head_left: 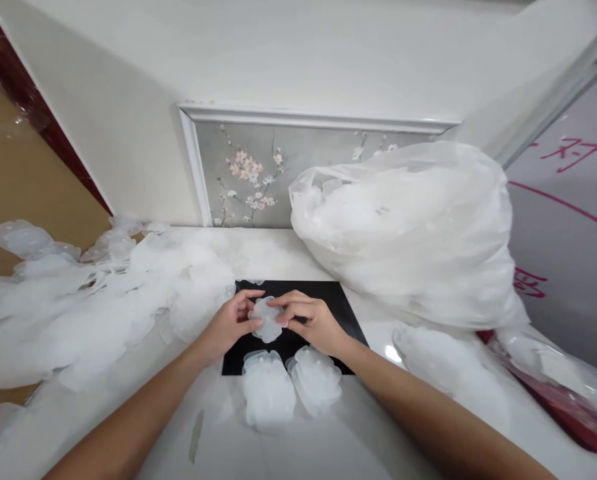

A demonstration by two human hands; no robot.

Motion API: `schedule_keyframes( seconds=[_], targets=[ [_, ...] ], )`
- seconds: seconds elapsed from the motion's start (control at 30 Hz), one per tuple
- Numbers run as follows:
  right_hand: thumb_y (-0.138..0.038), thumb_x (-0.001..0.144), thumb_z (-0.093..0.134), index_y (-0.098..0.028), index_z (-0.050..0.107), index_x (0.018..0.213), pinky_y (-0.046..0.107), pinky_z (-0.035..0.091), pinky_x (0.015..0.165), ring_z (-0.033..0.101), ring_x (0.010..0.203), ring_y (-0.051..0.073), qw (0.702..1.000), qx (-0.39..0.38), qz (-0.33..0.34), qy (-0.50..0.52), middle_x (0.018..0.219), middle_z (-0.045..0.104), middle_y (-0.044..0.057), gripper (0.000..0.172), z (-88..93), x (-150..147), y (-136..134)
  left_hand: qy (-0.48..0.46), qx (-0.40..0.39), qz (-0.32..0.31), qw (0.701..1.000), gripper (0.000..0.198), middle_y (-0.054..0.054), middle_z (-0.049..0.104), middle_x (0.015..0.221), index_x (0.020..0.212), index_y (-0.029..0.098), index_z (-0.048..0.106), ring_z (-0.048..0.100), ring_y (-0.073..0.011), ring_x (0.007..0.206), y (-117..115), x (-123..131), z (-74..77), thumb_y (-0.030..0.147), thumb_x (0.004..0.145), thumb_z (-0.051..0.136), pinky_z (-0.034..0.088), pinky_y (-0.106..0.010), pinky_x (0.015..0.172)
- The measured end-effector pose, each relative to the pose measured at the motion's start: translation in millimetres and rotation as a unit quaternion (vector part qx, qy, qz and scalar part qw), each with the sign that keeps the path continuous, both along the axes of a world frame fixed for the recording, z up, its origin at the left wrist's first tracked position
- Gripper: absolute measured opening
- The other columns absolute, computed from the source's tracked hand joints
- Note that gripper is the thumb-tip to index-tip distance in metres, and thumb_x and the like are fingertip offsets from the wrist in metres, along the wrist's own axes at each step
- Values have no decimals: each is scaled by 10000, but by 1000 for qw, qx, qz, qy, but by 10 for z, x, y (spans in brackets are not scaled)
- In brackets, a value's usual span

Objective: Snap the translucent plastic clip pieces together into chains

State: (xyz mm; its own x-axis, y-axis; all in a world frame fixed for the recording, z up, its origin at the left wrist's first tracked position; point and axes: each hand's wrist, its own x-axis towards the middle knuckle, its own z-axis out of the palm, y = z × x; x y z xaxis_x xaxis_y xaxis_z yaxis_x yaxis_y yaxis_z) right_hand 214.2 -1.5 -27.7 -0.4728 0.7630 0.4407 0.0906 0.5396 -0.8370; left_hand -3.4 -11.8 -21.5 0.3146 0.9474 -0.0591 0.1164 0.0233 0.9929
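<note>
My left hand (236, 320) pinches the left edge of a translucent white flower-shaped piece (268, 321) between thumb and fingers. On the opposite edge my right hand (313, 322) closes its thumb and fingertips. The piece is held over a black rectangular mat (348, 327) on a white table. Just below the hands lie two stacks of similar petal-edged pieces, a left stack (269, 393) and a right stack (316, 380), both overlapping the mat's near edge. Whether the held piece is a single layer or more, I cannot tell.
A big heap of the same white pieces (113, 307) spreads across the left side. At the back right stands a bulging white plastic bag (403, 233), with more pieces (443, 367) in front of it. A framed flower panel (248, 173) is on the wall behind.
</note>
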Motion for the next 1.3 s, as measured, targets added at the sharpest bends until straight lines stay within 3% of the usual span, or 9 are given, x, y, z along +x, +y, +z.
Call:
schedule_keyframes(
  seconds=[0.17,0.33,0.43,0.5,0.63,0.83,1.0,1.1,1.3],
  targets=[
    [-375,845,659,-253,565,757,461,403,1009,537,1217,262,993,-79,-63,59,1098,726,66,177,-102,40,92,15,-18,77,997,420,41,563,700,1042,190,651,576,-147,696,46,-36,30,281,652,775,464,-283,700],
    [-415,832,631,-246,549,830,386,472,786,654,814,228,965,-216,-116,98,823,715,22,188,-173,99,170,2,-42,117,992,364,-10,637,823,937,176,665,617,-178,789,69,-68,-17,333,636,796,480,-302,742],
    [-281,804,629,-237,641,760,415,418,941,613,1049,250,981,-147,-117,49,1064,715,50,63,-166,154,201,-23,-84,124,988,404,-32,672,889,912,181,599,657,-207,834,59,-65,1,421,651,793,496,-327,749],
    [-172,780,577,-233,659,678,432,349,1036,540,1196,253,988,-94,-120,5,1222,665,43,144,-167,194,220,-27,-101,122,987,453,-38,692,915,989,198,563,678,-221,855,47,-59,36,452,679,774,502,-352,777],
    [-56,682,425,-211,634,690,426,417,973,566,1193,240,989,-105,-106,-6,1284,624,66,261,-249,248,265,-36,-106,87,990,567,-56,707,1053,1248,246,464,699,-237,941,38,-68,106,381,756,711,484,-429,914],
    [-85,671,413,-213,570,774,377,492,895,628,1107,213,974,-170,-128,76,1202,659,75,227,-401,250,332,110,24,-33,993,492,-75,620,1316,1259,244,598,603,-263,1155,59,-163,79,197,769,610,463,-409,978],
    [-206,734,591,-217,576,886,360,503,882,641,1058,210,964,-195,-164,77,1239,624,91,153,-412,250,362,249,145,23,957,241,-67,643,1233,991,248,740,586,-273,1139,51,-148,83,308,846,556,438,-412,994],
    [-250,717,663,-210,580,877,358,521,819,659,926,196,968,-209,-122,71,1158,667,92,185,-395,236,352,222,112,54,967,337,-99,649,1169,845,202,735,596,-289,1083,55,-123,86,470,870,533,468,-404,922],
    [-289,812,612,-207,608,848,387,505,873,670,949,208,973,-204,-74,84,1041,726,72,90,-355,192,306,52,-47,76,995,555,-68,708,1019,1281,219,583,644,-267,1009,51,-96,56,445,782,675,464,-399,926]
  ],
)
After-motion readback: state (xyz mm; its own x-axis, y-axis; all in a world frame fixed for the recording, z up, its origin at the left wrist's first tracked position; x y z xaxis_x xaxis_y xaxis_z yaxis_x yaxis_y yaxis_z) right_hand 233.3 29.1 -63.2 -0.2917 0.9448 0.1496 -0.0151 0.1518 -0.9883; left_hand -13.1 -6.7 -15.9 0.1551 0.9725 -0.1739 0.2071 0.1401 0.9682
